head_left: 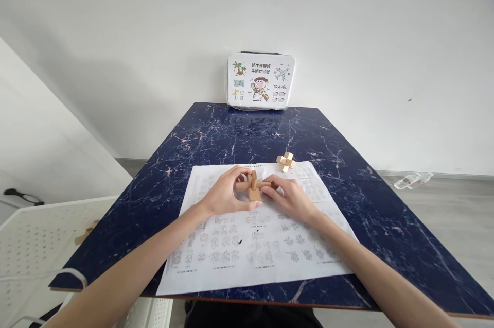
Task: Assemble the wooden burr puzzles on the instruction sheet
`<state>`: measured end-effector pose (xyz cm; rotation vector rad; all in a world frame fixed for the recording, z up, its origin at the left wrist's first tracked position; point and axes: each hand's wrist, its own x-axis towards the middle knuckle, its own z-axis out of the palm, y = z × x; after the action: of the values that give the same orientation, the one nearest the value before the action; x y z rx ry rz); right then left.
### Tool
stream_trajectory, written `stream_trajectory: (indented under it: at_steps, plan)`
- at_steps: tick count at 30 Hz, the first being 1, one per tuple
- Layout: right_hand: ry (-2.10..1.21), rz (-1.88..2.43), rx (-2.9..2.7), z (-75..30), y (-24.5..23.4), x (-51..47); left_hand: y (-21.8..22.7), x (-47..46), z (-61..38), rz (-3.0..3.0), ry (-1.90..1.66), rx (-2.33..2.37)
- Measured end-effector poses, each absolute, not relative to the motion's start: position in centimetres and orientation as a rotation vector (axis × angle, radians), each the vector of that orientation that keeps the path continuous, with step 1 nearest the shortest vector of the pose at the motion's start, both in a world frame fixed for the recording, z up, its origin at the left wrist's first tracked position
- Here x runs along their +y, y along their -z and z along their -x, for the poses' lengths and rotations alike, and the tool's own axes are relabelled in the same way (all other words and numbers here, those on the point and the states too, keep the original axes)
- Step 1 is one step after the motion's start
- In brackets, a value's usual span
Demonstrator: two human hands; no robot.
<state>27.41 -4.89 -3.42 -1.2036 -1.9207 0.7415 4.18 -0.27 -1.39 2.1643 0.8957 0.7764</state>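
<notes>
A brown wooden burr puzzle (254, 193) made of crossing pieces is held between both hands, just above a printed instruction sheet (185, 256). My left hand (227, 191) wraps round its left side, thumb along the bottom and fingers behind. My right hand (287, 195) pinches the piece that sticks out on the right. Some fingertips are hidden behind the puzzle. A second, paler wooden burr puzzle (286, 162) sits assembled at the sheet's top right edge, apart from both hands.
The dark blue marbled table (170, 158) meets a white wall. A white tin box (261, 81) with cartoon prints stands at its far edge. On the lower left, a white perforated surface (31, 245) holds a wooden piece (85, 234) and a cable. A clear plastic bottle (412, 180) lies on the floor, right.
</notes>
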Motion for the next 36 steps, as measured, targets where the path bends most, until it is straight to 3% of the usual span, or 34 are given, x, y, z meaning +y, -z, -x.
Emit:
stream_trajectory:
  at_steps: [36]
  plan:
    - [-0.749, 1.196, -1.832, -26.98, 3.71, -5.05, 0.74, 0.08, -3.87, -2.114, -0.784, 0.850]
